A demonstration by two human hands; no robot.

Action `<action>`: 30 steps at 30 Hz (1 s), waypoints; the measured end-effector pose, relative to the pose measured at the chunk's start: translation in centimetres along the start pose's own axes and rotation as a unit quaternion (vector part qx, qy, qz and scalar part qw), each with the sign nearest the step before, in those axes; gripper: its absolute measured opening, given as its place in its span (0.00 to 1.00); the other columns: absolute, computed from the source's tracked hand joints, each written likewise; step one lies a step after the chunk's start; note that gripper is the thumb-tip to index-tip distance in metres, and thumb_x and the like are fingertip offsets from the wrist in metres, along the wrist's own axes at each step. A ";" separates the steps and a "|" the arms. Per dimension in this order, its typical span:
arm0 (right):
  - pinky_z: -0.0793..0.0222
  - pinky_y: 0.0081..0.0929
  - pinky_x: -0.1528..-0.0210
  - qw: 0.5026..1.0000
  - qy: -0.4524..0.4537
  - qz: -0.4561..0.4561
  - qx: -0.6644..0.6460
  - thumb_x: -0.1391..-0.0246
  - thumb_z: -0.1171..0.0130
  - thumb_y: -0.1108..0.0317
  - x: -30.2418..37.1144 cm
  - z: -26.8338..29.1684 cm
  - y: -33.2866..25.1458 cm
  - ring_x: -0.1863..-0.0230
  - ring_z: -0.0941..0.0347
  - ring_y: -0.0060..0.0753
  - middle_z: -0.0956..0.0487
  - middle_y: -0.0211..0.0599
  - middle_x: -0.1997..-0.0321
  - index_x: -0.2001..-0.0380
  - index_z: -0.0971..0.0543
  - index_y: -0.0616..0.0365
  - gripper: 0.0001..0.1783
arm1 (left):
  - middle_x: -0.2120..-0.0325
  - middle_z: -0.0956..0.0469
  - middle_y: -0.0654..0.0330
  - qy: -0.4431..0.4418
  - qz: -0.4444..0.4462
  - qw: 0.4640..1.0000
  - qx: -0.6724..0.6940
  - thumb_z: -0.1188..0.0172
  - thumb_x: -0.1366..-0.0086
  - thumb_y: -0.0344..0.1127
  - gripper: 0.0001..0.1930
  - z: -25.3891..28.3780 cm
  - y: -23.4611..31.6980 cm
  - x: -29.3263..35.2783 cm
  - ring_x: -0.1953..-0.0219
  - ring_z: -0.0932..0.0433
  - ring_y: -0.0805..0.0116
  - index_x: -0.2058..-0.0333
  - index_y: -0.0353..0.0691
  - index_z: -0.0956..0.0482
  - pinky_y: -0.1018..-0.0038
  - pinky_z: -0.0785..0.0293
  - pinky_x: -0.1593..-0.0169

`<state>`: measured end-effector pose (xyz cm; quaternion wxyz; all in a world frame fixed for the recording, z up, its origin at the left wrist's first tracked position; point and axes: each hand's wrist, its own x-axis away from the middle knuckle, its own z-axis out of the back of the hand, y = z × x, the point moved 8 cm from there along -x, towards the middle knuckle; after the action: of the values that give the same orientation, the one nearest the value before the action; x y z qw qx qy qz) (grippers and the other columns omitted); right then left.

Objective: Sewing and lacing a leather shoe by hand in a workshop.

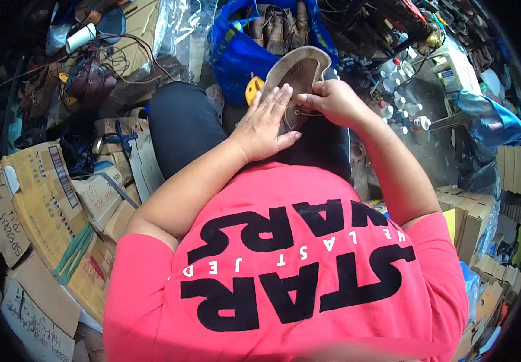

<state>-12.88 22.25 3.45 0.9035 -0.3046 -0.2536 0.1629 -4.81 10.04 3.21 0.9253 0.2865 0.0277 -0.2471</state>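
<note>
A beige-brown leather shoe upper (297,67) lies over my lap, its curved open edge toward the blue bag. My left hand (262,125) rests flat across its left side, fingers stretched out and thumb apart. At the right edge, my right hand (334,101) is closed, thumb pressing on the inner face and the other fingers curled around the rim. A thin cord (300,113) loops out below the right thumb. Whether the right fingers also pinch a small tool cannot be seen. Just left of the upper shows a yellow oval piece with dark holes (253,90).
Ahead stands a blue bag (229,45) with brown shoe pieces (277,30) in it. Plastic bottles (400,105) cluster at the right, near a light-blue plastic bag (491,117). Cardboard boxes (46,187) crowd the left. Brown leather pieces and cords (91,78) lie farther up there.
</note>
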 end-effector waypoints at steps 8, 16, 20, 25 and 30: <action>0.28 0.18 0.68 0.993 0.054 0.039 -0.099 0.53 0.31 0.67 -3.3 0.2 0.5 0.73 0.25 0.16 0.19 0.30 0.74 0.73 0.20 0.64 0.11 | 0.32 0.54 0.47 -0.102 0.105 0.959 -0.241 0.60 0.37 0.66 0.47 -0.3 -0.8 0.1 0.28 0.63 0.55 0.34 0.30 0.55 0.45 0.76 0.32; 0.33 0.22 0.70 0.997 0.003 0.072 0.015 0.56 0.29 0.60 -5.7 0.6 -1.8 0.77 0.30 0.15 0.21 0.27 0.80 0.79 0.18 0.60 0.14 | 0.35 0.45 0.50 -0.115 0.127 0.959 -0.227 0.64 0.33 0.63 0.40 2.3 -1.5 0.2 0.29 0.59 0.55 0.39 0.29 0.40 0.38 0.76 0.35; 0.34 0.22 0.69 0.996 -0.010 0.087 0.029 0.56 0.29 0.60 -7.0 1.4 -1.8 0.76 0.31 0.16 0.22 0.27 0.80 0.77 0.17 0.59 0.13 | 0.37 0.40 0.49 -0.119 0.087 0.966 -0.213 0.65 0.31 0.56 0.35 0.6 -1.6 -1.1 0.31 0.52 0.53 0.38 0.29 0.41 0.37 0.70 0.35; 0.33 0.19 0.65 0.996 -0.056 0.060 -0.039 0.54 0.30 0.60 -8.4 2.9 0.0 0.73 0.29 0.16 0.20 0.25 0.77 0.75 0.17 0.60 0.13 | 0.37 0.42 0.45 -0.098 0.146 0.982 -0.070 0.65 0.32 0.56 0.38 -0.9 -2.0 -2.9 0.31 0.52 0.46 0.37 0.26 0.47 0.38 0.72 0.34; 0.34 0.18 0.64 0.996 -0.056 0.057 -0.037 0.53 0.30 0.60 -8.5 1.4 -0.6 0.70 0.29 0.15 0.21 0.23 0.75 0.73 0.18 0.59 0.14 | 0.35 0.47 0.43 -0.121 0.174 0.960 -0.181 0.67 0.31 0.55 0.36 0.0 -1.9 -2.2 0.30 0.56 0.47 0.38 0.27 0.44 0.36 0.71 0.35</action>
<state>-20.53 18.65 1.73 0.8652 -0.3426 -0.2915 0.2214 -7.68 9.63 2.65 0.9868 0.0831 -0.0904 -0.1058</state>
